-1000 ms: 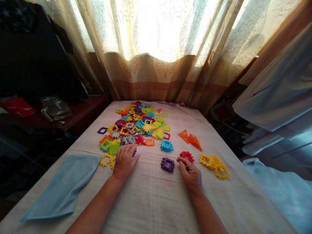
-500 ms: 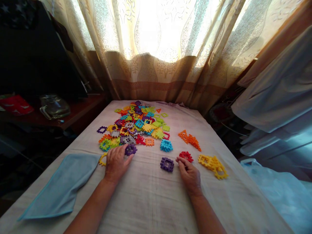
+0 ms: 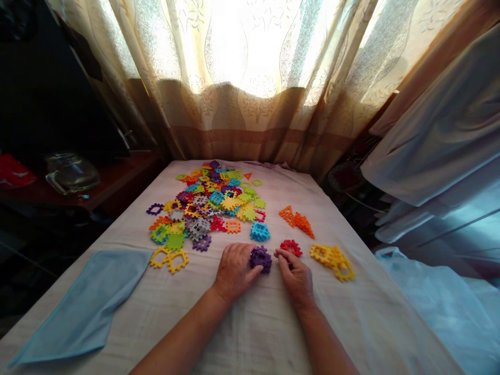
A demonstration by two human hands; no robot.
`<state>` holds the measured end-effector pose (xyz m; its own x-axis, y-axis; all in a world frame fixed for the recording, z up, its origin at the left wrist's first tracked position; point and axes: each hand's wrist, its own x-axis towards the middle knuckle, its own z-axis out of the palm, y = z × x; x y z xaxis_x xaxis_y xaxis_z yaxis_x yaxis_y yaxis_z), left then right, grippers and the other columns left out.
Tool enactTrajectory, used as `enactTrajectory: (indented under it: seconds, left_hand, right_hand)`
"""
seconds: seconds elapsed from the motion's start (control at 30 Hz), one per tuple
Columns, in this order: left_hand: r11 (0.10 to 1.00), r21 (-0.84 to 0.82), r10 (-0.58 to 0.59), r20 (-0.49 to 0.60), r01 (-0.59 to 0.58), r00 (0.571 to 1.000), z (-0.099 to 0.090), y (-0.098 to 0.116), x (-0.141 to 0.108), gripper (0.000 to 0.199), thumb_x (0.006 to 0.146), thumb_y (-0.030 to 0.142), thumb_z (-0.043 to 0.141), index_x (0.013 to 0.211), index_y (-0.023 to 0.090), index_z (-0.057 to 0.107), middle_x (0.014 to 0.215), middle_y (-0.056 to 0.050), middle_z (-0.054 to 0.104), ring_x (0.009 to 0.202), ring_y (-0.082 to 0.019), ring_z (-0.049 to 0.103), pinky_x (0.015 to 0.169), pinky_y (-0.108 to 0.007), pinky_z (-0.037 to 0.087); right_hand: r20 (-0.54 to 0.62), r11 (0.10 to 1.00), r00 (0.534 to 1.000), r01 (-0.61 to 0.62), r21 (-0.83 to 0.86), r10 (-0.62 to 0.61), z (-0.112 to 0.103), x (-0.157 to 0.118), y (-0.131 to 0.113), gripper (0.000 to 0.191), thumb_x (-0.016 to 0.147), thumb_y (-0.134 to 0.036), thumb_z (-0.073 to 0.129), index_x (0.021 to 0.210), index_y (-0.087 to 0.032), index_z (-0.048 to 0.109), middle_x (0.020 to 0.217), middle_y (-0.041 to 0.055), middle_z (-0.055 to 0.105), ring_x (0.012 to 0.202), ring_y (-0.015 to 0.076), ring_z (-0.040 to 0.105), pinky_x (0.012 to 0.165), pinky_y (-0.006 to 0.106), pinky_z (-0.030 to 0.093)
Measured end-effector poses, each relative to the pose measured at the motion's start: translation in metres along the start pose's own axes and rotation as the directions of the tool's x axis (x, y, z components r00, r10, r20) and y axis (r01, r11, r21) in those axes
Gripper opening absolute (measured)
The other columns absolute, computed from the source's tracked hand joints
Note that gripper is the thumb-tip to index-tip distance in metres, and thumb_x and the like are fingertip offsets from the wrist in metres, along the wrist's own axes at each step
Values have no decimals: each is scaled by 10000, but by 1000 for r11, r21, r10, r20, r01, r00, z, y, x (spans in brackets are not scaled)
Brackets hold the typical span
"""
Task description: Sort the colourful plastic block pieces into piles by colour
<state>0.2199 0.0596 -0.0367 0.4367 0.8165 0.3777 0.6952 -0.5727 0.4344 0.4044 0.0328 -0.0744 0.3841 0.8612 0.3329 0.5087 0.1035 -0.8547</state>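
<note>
My left hand [image 3: 234,271] is closed on a purple square interlocking tile [image 3: 261,259], thumb in front and fingers behind, at the spot of the purple stack. How many tiles lie under it I cannot tell. My right hand [image 3: 296,278] rests on the sheet just right of the purple tiles, its fingers curled together with nothing visible in them. Right behind its knuckles lie red tiles [image 3: 291,247]. A blue stack of tiles [image 3: 260,231] sits beyond the purple one.
A big mixed heap of coloured tiles [image 3: 219,198] covers the back left of the sheet. Yellow tiles [image 3: 332,260] and orange triangles [image 3: 297,221] lie to the right. Two yellow frames [image 3: 177,261] are near a blue cloth [image 3: 86,307]. A glass jug [image 3: 72,174] stands at left.
My left hand has moved right from the heap's front edge to the purple stack, carrying a purple tile. My right hand has stayed beside the red tiles. The view has shifted slightly.
</note>
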Motion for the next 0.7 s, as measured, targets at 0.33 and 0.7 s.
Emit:
enactTrajectory:
  seconds: [0.33,0.7]
  left_hand:
    - [988,153,-16,-77,27,997,-9,-41,-17,366,858,362,576,1197,223,568,1156,-92,644,1096,-254,565,995,-450,423]
    - [946,300,-84,-151,127,985,-28,-76,-47,329,866,275,518,1183,224,590,1182,-98,635,1116,-270,562,975,-466,458]
  right_hand:
    - [3,1000,1000,-5,-11,5,0,0,2,299,796,-398,529,897,-223,750,839,57,766,780,203,724,746,306,586]
    - [12,1000,1000,-1,-18,1,1,0,6,312,791,-423,540,894,-224,756,833,66,766,777,220,728,740,325,594]
